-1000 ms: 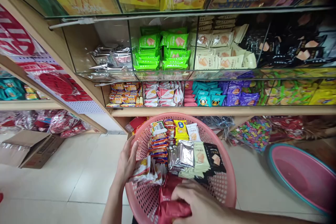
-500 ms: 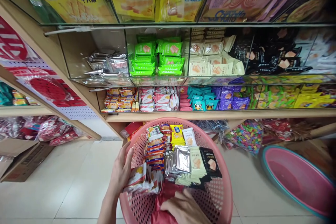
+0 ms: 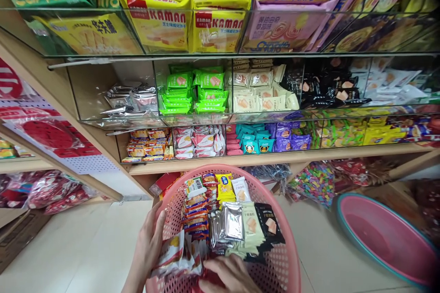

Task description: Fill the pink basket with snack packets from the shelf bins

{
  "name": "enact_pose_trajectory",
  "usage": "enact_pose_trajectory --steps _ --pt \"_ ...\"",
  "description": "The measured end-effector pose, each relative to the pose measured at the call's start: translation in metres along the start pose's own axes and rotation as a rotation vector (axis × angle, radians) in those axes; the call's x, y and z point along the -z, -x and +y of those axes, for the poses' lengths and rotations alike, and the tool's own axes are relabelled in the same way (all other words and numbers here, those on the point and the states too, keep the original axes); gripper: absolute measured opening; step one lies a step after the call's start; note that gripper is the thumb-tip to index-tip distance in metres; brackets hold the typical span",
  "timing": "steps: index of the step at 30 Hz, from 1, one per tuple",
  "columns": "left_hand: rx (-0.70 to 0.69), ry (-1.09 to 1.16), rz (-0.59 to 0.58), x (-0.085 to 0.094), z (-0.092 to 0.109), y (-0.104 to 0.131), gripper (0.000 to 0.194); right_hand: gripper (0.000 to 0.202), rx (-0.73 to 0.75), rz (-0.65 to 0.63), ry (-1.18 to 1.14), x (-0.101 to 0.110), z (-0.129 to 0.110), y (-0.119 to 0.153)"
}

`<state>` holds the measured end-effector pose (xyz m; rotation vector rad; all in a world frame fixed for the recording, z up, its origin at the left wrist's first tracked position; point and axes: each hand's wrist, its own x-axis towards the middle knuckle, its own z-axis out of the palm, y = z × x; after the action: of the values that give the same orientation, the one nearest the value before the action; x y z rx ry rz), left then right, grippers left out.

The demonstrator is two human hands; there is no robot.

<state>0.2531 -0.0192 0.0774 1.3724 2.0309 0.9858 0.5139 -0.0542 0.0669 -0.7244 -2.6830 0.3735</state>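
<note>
A pink perforated plastic basket (image 3: 294, 261) holds rows of small wrapped snacks. My left hand (image 3: 147, 242) lies along its left rim, fingers stretched out and thumb apart, beside white-and-red packets (image 3: 172, 254). Low in the basket my right hand (image 3: 228, 277) has its fingers bent around red packets (image 3: 209, 279), mostly hidden beneath it. Silver packets (image 3: 233, 222), cream packets (image 3: 252, 226) and black packets (image 3: 270, 224) stand in rows ahead of my right hand. Orange-and-blue packets (image 3: 195, 217), a yellow packet (image 3: 225, 187) and a white packet (image 3: 241, 189) are farther back.
Glass-fronted shelves (image 3: 192, 162) full of sorted snack packets rise just beyond the basket. On the floor at right is a pink tub (image 3: 381, 238) with a teal rim. A cardboard box (image 3: 24, 233) sits at left, and bagged goods (image 3: 312, 183) fill the space under the lowest shelf.
The view has tilted up and shifted, showing more of the upper shelf. The basket and both hands appear lower and farther left. Less of the red packets shows under my right hand.
</note>
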Motion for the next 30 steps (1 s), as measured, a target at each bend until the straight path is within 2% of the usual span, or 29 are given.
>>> enact_pose_trajectory --steps 8,14,20,25,30 --pt "-0.036 -0.041 0.028 -0.002 0.000 -0.001 0.059 0.055 -0.028 -0.185 -0.192 0.044 -0.007 -0.006" --pt "-0.048 -0.044 0.029 -0.004 -0.003 -0.003 0.057 0.059 -0.050 -0.240 -0.236 0.066 -0.010 -0.007" --pt "-0.039 -0.049 0.025 -0.004 -0.004 -0.006 0.060 0.056 -0.124 -0.101 -0.224 0.078 0.001 -0.011" --pt "-0.030 -0.050 0.026 -0.003 -0.002 -0.007 0.061 0.052 -0.161 -0.091 -0.180 0.093 0.010 -0.021" --pt "-0.046 -0.059 0.022 -0.002 0.000 -0.005 0.057 0.051 -0.171 -0.065 -0.164 0.098 0.013 -0.023"
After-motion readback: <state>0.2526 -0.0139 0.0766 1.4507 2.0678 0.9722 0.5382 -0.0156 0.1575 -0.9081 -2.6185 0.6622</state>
